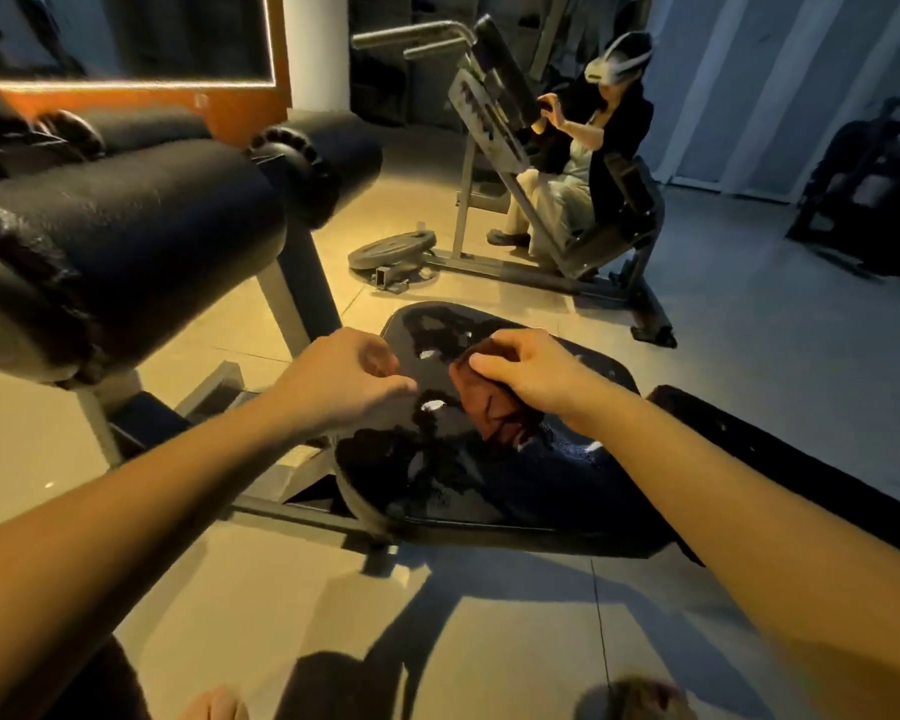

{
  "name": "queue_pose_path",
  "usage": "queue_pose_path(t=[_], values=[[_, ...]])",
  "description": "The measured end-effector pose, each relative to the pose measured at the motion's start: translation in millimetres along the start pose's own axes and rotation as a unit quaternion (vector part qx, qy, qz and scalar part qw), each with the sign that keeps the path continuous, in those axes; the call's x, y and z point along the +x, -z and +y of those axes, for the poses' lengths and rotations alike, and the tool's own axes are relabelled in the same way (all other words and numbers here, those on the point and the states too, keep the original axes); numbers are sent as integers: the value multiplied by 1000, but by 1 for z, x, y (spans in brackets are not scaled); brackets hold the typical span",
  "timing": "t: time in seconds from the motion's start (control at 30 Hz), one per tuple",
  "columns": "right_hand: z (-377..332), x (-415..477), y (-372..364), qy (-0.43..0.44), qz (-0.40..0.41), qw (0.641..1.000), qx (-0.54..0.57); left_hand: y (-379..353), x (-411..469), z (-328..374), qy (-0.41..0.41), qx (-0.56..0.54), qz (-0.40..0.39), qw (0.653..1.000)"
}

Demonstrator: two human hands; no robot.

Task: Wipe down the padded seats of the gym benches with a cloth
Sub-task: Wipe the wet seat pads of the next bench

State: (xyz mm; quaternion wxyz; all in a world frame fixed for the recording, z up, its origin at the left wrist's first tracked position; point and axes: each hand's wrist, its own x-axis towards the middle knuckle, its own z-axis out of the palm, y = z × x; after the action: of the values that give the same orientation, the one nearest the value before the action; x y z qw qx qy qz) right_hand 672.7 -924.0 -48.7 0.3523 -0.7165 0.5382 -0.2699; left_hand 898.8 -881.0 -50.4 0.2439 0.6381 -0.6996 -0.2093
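Two hands over one worn black padded seat (557,480), at frame centre.

Right hand (533,379): palm down, forearm extended, fingers and thumb bunched round a dark red cloth (492,410). The cloth hangs over the seat's cracked upper part, likely gathered into a firmer wiping pad.

Left hand (346,379): at 9 o'clock of the cloth, loosely curled, nothing seen in it, apart from the cloth.

Leg roller pads (126,215): at 10 o'clock.
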Motion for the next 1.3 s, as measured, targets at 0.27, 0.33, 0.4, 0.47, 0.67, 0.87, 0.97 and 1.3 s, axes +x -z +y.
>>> queue_pose_path(t=[0.27, 0.33, 0.4, 0.47, 0.67, 0.87, 0.97, 1.3], values=[[43, 62, -26, 63, 36, 943, -326, -13, -14, -46, 141, 58, -92, 984], [57, 64, -28, 73, 58, 937, -336, -18, -20, -47, 156, 39, -130, 978], [66, 63, -28, 97, 54, 939, -324, -24, -26, -43, 147, 42, -148, 977], [68, 60, -26, 118, 27, 946, -302, -28, -30, -38, 138, 49, -141, 979], [87, 65, -13, 134, -15, 929, -343, -31, -24, -34, 151, 72, -129, 977], [96, 75, -15, 175, -15, 922, -345, -39, -17, -44, 138, 67, -113, 982], [95, 71, -15, 191, -27, 915, -354, -39, -15, -44, 143, 80, -111, 980], [94, 59, -24, 179, 8, 941, -287, -37, -15, -50, 95, 76, -119, 985]])
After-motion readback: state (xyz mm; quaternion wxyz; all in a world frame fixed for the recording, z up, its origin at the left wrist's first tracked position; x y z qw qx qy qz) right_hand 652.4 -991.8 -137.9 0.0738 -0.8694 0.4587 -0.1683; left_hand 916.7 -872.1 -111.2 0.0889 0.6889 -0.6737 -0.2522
